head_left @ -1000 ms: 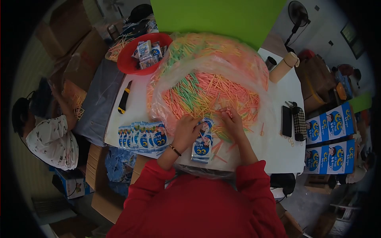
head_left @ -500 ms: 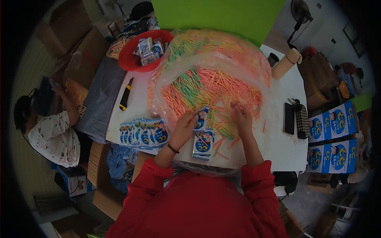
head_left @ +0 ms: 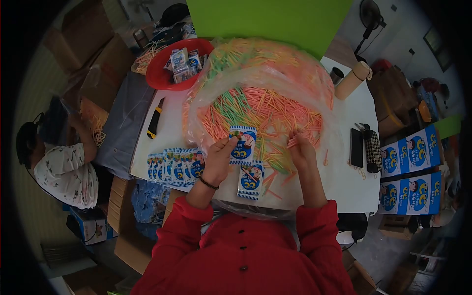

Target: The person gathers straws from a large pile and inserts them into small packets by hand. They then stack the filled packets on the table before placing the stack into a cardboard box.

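My left hand [head_left: 219,160] is closed on the edge of a blue-and-white printed packet [head_left: 243,145], held upright with its front facing me. Below it on the table lies a second printed packet [head_left: 250,179]. My right hand [head_left: 302,151] has its fingers pinched together around a few thin pink sticks [head_left: 292,141], partly hidden by the fingers. Just beyond both hands, a large clear plastic bag [head_left: 196,110] lies open, with a heap of pink, green and yellow sticks [head_left: 265,105] spilling toward me. To the left, a row of similar packets [head_left: 174,166] overlaps on the table.
A yellow-black utility knife [head_left: 156,118] and a red bowl of wrapped packs [head_left: 152,69] are at the left. At the right are a tan bottle [head_left: 353,80], a phone [head_left: 357,147], a checked pouch [head_left: 372,150] and rubber bands. Another person [head_left: 66,167] sits at far left.
The packet in my left hand has turned to face me more fully and moved slightly left. My right hand has shifted slightly down, and pink sticks now show at its fingertips.
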A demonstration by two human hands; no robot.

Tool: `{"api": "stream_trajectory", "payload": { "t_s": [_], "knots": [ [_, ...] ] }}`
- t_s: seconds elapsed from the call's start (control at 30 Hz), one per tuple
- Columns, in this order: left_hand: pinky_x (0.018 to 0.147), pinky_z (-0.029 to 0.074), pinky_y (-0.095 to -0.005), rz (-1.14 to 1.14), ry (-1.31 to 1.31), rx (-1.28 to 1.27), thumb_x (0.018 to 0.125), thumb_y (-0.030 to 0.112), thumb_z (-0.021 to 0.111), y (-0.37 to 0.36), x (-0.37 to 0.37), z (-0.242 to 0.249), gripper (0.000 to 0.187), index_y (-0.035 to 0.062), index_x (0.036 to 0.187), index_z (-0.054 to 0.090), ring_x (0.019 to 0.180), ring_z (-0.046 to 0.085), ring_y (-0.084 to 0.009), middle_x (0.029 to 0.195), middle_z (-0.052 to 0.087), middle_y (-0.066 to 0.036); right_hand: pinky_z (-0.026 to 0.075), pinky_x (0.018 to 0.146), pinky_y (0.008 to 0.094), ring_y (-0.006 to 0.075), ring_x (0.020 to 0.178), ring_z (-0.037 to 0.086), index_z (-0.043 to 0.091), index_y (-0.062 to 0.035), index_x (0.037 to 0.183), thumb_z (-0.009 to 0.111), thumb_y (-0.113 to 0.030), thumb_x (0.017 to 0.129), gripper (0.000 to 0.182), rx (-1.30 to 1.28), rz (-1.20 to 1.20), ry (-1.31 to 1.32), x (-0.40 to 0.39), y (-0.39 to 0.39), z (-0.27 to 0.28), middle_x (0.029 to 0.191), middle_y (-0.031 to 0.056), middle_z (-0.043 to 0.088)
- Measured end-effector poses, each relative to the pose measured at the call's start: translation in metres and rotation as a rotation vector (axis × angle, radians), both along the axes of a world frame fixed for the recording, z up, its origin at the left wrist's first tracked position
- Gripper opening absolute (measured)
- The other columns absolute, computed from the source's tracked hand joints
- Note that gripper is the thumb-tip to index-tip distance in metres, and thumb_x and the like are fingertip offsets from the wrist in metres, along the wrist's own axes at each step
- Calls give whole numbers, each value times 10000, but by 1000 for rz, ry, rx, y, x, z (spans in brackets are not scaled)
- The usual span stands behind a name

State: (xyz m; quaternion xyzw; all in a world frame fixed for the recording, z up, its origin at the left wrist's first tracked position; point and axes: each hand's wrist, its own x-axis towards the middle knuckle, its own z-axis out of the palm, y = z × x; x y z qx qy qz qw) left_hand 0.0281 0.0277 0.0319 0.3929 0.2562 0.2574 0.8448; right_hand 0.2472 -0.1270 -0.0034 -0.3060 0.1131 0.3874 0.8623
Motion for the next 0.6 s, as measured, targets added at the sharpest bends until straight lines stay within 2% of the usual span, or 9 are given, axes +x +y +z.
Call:
{"api": "stream_trajectory", "payload": {
  "t_s": [0.07, 0.1, 0.17, 0.2, 0.27, 0.4, 0.5, 0.57, 0.6],
  "knots": [
    [796, 504, -266, -72, -29, 43, 982, 197, 548, -2, -2, -15, 245, -7, 1061, 659, 898, 640, -123, 1009, 690, -57, 480, 862, 318, 173, 960, 573, 548, -22, 1112, 481, -59, 976, 156, -170, -75, -367, -23, 6, 14, 996, 63, 604],
    [796, 504, -266, -74, -27, 42, 982, 197, 548, -2, 0, -24, 245, -7, 1061, 659, 898, 640, -123, 1009, 690, -57, 480, 862, 318, 173, 960, 573, 548, -22, 1112, 481, -59, 976, 156, -172, -77, -365, -23, 5, 8, 996, 63, 604],
    [892, 459, -339, 25, 210, 1102, 924, 155, 598, -4, 3, -37, 277, -5, 1148, 623, 1043, 595, -206, 1168, 630, -112, 466, 863, 294, 187, 962, 598, 587, -15, 1058, 528, -69, 957, 130, -533, -8, -1187, -24, 2, -14, 1028, 63, 628],
    [892, 459, -339, 27, 211, 1102, 924, 155, 598, -7, 4, -30, 277, -5, 1148, 623, 1043, 595, -206, 1168, 630, -112, 466, 863, 294, 187, 962, 598, 587, -15, 1058, 528, -69, 957, 130, -532, -7, -1188, -25, -1, -18, 1028, 63, 628],
    [972, 390, -393, -79, 798, 1776, 878, 100, 602, -13, 4, -18, 387, -3, 1245, 540, 1173, 495, -257, 1316, 516, -130, 456, 871, 273, 152, 979, 593, 603, -13, 1058, 541, -73, 947, 140, -729, 125, -1466, -27, -8, -26, 1045, 57, 641],
    [971, 370, -393, 108, 891, 1839, 823, 62, 606, -7, 3, -2, 531, 12, 1330, 459, 1158, 475, -290, 1320, 499, -124, 462, 872, 277, 134, 998, 591, 610, -12, 1062, 550, -83, 946, 148, -651, 186, -1299, -29, -10, -15, 1079, 67, 649],
    [887, 427, -347, 353, 647, 1844, 872, 76, 606, 0, -2, 10, 372, -8, 1230, 557, 1069, 544, -224, 1228, 573, -103, 462, 873, 265, 141, 1006, 598, 612, -4, 1076, 555, -101, 952, 167, -580, 145, -1189, -28, -10, -15, 1096, 71, 652],
    [801, 463, -283, -7, 144, 907, 919, 103, 604, 3, -10, 5, 219, -22, 1093, 648, 934, 592, -132, 1084, 653, -57, 446, 914, 276, 151, 1029, 597, 613, -4, 1103, 547, -122, 963, 194, -384, 88, -1000, -27, -9, -18, 1104, 76, 652],
    [801, 463, -283, -5, 145, 907, 919, 103, 604, 0, -10, 7, 219, -22, 1093, 648, 934, 592, -132, 1084, 653, -57, 446, 914, 276, 151, 1029, 597, 613, -4, 1103, 547, -122, 963, 194, -382, 90, -1000, -26, -10, -17, 1104, 76, 652]
  ]
}}
